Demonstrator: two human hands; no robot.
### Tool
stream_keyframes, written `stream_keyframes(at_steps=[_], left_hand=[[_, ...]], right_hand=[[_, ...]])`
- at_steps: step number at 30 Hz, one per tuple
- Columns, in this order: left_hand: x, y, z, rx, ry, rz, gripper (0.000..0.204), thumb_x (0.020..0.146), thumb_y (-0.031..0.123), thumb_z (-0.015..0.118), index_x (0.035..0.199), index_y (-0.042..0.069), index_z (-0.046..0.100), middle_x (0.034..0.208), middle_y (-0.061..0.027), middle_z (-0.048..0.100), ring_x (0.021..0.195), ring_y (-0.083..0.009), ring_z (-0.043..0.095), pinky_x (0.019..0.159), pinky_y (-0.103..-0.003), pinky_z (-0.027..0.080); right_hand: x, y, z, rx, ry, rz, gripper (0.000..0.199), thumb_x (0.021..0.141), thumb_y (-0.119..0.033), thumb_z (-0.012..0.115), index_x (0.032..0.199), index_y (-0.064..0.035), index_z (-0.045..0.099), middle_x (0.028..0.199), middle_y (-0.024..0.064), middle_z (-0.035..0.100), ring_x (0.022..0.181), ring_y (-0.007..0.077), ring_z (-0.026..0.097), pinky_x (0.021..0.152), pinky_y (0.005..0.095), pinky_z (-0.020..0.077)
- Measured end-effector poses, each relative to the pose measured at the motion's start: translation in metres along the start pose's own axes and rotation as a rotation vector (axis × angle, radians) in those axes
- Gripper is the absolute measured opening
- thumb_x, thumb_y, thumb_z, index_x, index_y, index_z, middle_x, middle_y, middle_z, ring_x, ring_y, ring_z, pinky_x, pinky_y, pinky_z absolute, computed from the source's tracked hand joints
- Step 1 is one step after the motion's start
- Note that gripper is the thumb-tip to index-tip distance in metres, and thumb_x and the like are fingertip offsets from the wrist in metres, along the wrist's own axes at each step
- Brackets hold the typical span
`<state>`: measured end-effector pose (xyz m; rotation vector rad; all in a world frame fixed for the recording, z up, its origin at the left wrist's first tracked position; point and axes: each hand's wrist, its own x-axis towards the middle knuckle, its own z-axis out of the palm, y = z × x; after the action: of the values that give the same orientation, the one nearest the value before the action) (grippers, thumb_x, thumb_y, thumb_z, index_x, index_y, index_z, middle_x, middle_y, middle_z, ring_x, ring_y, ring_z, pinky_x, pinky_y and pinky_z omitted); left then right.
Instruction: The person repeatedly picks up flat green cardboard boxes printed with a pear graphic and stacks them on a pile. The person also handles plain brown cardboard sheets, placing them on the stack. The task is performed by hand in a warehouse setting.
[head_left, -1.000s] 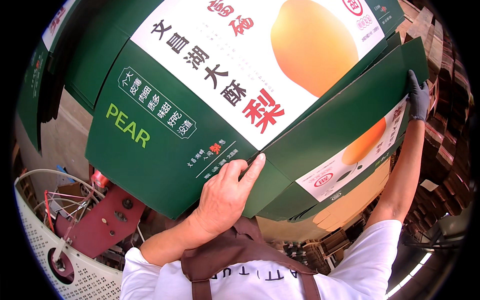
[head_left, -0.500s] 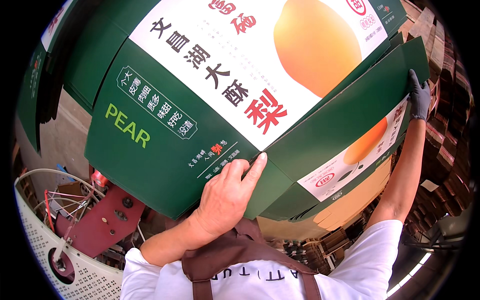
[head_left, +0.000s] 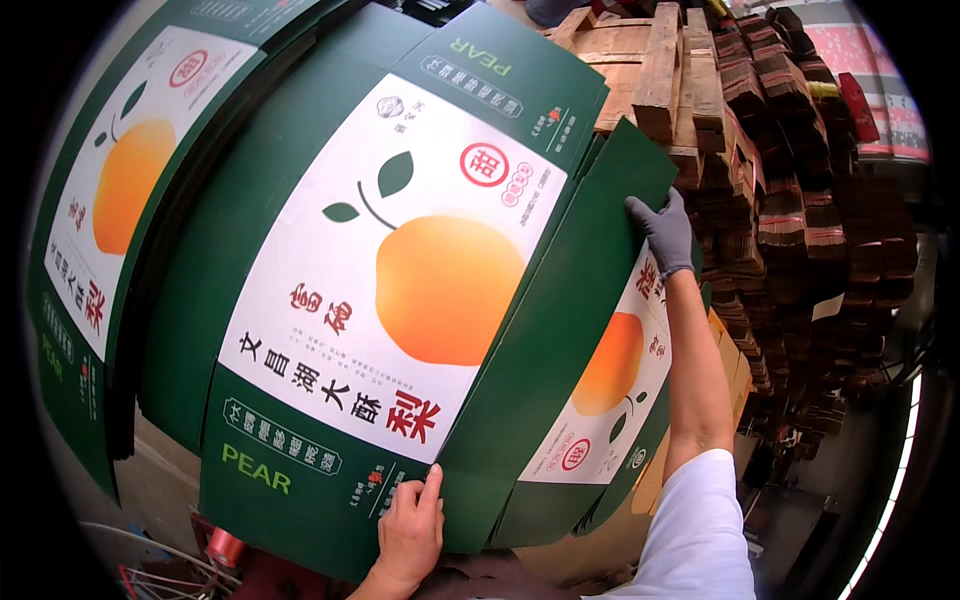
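A green pear carton (head_left: 275,250), flattened, lies in front of me, with a white panel showing a big orange-yellow pear. My left hand (head_left: 410,525) is bare and lies on its near part. The index finger stretches to the crease by the white panel's corner, while the other fingers are curled. On the right, a side panel (head_left: 560,345) of the cardboard slopes down with a smaller pear print. My right hand (head_left: 668,235), in a grey glove, grips this panel's far outer edge. Its thumb is on the green face; the fingertips are hidden behind the board.
Another stack of printed green cartons (head_left: 140,170) stands at the left. Wooden pallets (head_left: 660,70) and tall piles of folded cardboard (head_left: 800,200) rise at the far right. A red cylindrical part (head_left: 224,547) and pale curved tubing show at lower left. Tan cardboard (head_left: 738,350) sits beyond my right arm.
The view has shifted, so more of the carton's far end, the left stack and the pallets show. Both hands keep about the same places on the cardboard, the left index finger still at the crease.
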<state>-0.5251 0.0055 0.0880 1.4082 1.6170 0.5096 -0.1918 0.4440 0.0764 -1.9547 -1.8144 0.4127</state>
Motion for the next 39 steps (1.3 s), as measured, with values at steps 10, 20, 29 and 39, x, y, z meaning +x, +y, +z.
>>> stream_keyframes(at_steps=[10,20,29,39], left_hand=[[-0.002,0.002,0.001,0.03,0.03,-0.026,0.054,0.092,0.009,0.061,0.144,0.01,0.049,0.107,-0.0156,0.056,0.092,-0.036,0.06,0.075,-0.045,0.052],[-0.004,0.0,0.002,0.062,0.041,-0.011,0.056,0.092,0.012,0.061,0.146,0.012,0.047,0.108,-0.0139,0.056,0.093,-0.0352,0.06,0.074,-0.044,0.053],[-0.004,0.0,0.005,0.058,0.066,0.003,0.058,0.091,0.01,0.062,0.146,0.011,0.046,0.107,-0.0141,0.056,0.091,-0.0345,0.06,0.073,-0.044,0.053],[-0.004,-0.001,0.005,0.064,0.069,0.014,0.058,0.091,0.011,0.062,0.147,0.011,0.046,0.107,-0.0137,0.056,0.091,-0.0339,0.06,0.073,-0.043,0.053]], right_hand=[[-0.008,-0.027,0.011,-0.076,-0.049,0.114,0.096,0.071,-0.049,0.08,0.146,-0.0032,0.041,0.127,0.0209,0.064,0.115,0.034,0.063,0.099,0.0382,0.0478],[-0.009,-0.03,0.014,-0.104,-0.063,0.121,0.095,0.072,-0.049,0.08,0.146,-0.0052,0.04,0.126,0.0211,0.064,0.114,0.0346,0.063,0.099,0.0386,0.048],[-0.008,-0.034,0.017,-0.08,-0.078,0.114,0.093,0.073,-0.048,0.079,0.146,-0.0045,0.04,0.125,0.0214,0.064,0.114,0.0347,0.064,0.099,0.0386,0.0482],[-0.008,-0.041,0.013,-0.121,-0.081,0.125,0.092,0.073,-0.047,0.079,0.145,-0.0051,0.041,0.124,0.0211,0.065,0.113,0.0352,0.064,0.099,0.0395,0.0482]])
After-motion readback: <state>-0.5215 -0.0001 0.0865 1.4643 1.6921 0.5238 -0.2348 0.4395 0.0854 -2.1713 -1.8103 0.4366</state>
